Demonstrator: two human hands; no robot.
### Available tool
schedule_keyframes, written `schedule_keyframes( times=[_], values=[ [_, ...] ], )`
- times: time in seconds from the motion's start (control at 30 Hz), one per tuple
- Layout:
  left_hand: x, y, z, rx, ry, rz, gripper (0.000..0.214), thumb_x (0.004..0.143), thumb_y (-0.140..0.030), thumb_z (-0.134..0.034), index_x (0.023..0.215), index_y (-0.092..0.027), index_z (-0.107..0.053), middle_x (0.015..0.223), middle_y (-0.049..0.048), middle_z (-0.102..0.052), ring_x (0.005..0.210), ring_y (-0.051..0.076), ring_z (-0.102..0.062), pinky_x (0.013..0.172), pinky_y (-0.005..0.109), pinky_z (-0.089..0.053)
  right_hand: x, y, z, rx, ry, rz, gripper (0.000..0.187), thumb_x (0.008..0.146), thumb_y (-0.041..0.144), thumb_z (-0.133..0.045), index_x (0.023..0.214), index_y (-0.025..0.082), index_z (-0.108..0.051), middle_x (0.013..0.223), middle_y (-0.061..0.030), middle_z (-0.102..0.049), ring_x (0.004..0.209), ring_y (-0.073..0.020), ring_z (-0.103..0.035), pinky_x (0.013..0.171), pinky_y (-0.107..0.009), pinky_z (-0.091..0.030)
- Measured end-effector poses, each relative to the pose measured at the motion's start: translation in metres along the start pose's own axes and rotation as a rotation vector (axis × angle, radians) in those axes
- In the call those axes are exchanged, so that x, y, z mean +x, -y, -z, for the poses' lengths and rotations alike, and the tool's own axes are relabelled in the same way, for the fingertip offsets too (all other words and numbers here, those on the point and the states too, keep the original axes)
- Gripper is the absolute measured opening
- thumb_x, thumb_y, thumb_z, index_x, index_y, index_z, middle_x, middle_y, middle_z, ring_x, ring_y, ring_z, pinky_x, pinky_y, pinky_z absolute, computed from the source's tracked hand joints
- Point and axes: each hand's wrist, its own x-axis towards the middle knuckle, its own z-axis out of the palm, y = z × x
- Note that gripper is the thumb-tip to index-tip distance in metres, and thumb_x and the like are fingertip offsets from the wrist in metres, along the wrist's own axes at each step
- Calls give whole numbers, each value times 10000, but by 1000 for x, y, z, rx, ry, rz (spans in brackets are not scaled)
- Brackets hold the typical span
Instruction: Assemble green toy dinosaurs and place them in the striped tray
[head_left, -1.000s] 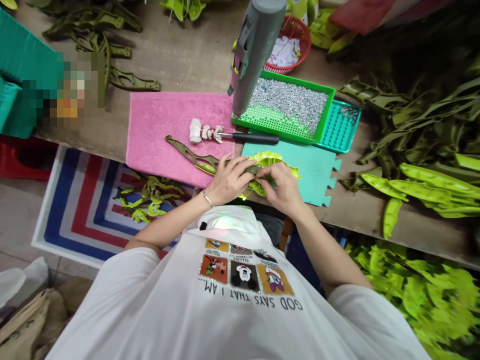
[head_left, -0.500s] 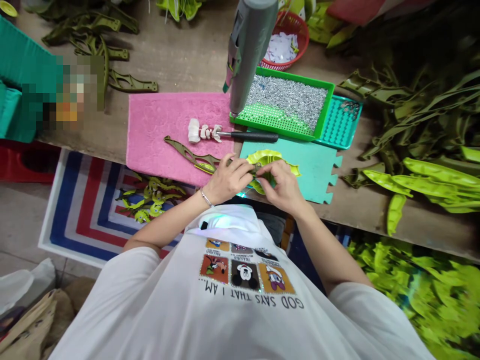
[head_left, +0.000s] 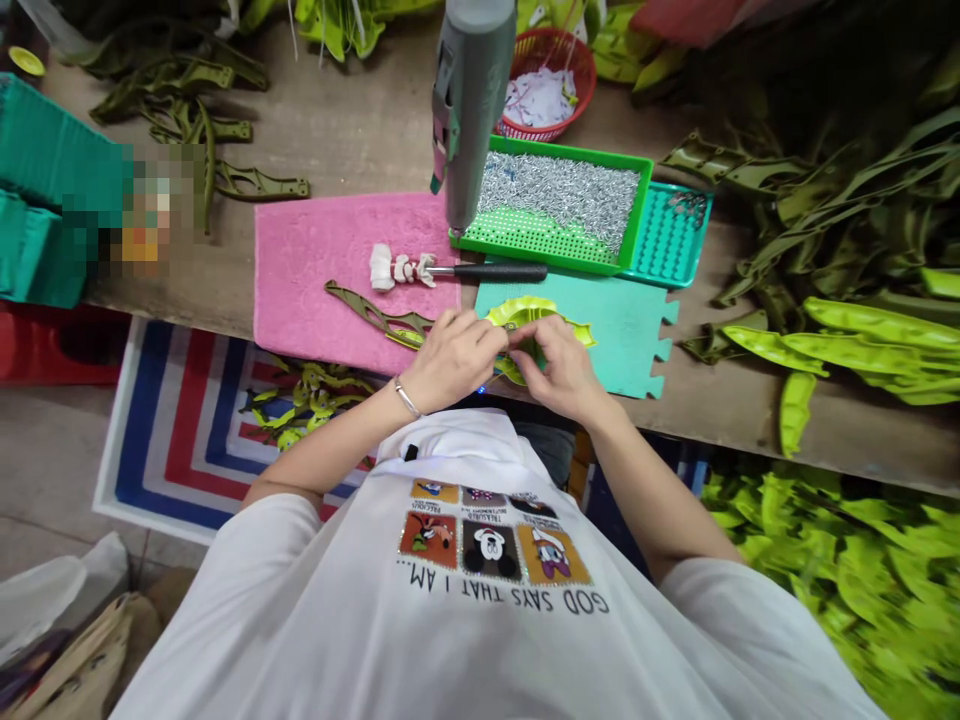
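A curved olive-green plastic piece with a lime-green insert runs from the pink towel into my left hand, whose fingers are closed around it. My right hand meets the left fingertips, its thumb and index finger bent together in a pinch at the olive piece's end. What lies in that pinch is hidden by the fingers. Beneath and behind both hands, a lime-green plastic shell rests on the teal foam mat. A black-handled screwdriver-like tool, its shaft wrapped in white cloth, lies just beyond.
A grey hanging power tool points down over the towel. Behind the mat stand a green tray of small screws, a teal tray and a red basket. Olive parts and lime shells are piled right.
My fingertips have drawn closer together over the olive piece's end, which showed between them before. The view has shifted slightly; other things lie as they did.
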Motion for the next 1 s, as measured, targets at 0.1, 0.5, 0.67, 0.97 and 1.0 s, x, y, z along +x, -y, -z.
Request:
schedule_keyframes(
  times=[0.1,0.5,0.67,0.97,1.0],
  values=[
    [3,-5,5,-270,25,211,112,843,-126,-558,932,-188,-581,844,32,-688,778,190,-626,708,306,-445,-5,12,-4,-22,-62,3,187,806,217,-550,992,224,-539,946,-77,-654,920,-260,-586,819,-434,-451],
    [13,1,-2,-737,81,439,186,756,-90,-580,870,-207,-491,726,-55,-659,616,94,-621,607,212,-450,-17,31,-36,-207,-244,-156,396,776,162,-556,1165,206,-501,996,-124,-671,993,-334,-585,918,-548,-403],
    [17,1,0,-673,101,411,177,787,-85,-582,890,-206,-504,770,-27,-688,711,131,-679,633,235,-470,-21,28,-31,-204,-223,-147,400,775,106,-509,1162,200,-538,973,-125,-683,966,-322,-597,936,-556,-404],
    [29,2,4,-491,219,310,214,824,-71,-566,987,-209,-580,807,-15,-744,785,174,-726,679,265,-508,-29,14,-27,-213,-246,-82,173,927,209,-511,1072,264,-587,979,-69,-720,938,-262,-642,1014,-520,-407],
    [30,1,5,-467,227,299,215,831,-72,-562,994,-210,-589,811,-15,-749,791,178,-727,683,266,-505,-30,12,-27,-223,-256,-84,153,934,222,-513,1061,264,-586,969,-71,-718,935,-264,-640,982,-507,-428]
  ],
)
